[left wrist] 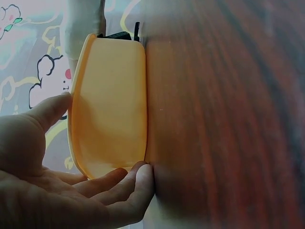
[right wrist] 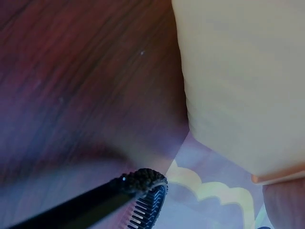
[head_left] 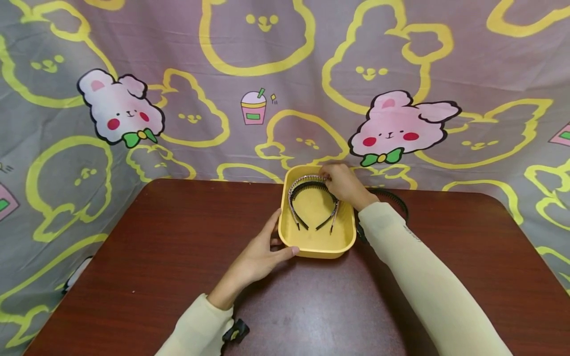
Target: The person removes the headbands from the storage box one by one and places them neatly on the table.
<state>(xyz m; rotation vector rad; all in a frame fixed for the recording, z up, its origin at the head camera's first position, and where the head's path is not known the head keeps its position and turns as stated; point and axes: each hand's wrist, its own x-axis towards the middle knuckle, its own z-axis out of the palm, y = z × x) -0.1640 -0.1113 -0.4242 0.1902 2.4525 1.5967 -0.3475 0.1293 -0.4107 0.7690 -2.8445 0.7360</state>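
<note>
A yellow plastic bin (head_left: 317,254) stands on the table, two headbands inside it. One is a black toothed headband (head_left: 307,184); around it lies a pale patterned headband (head_left: 291,190). My left hand (head_left: 260,254) holds the bin's near left corner, thumb on the rim and fingers against the outer wall (left wrist: 112,105). At the far right of the bin, my right hand (head_left: 343,183) reaches over the rim and pinches the patterned headband near its top. Another dark headband (head_left: 398,200) rests right of the bin, its teeth and beaded surface (right wrist: 145,186) close up in the right wrist view.
The brown wooden table (head_left: 133,277) extends to both sides of the bin. A cartoon-patterned cloth (head_left: 200,44) hangs right behind the table's back edge. A black strapped device (head_left: 236,331) is at the left sleeve's cuff.
</note>
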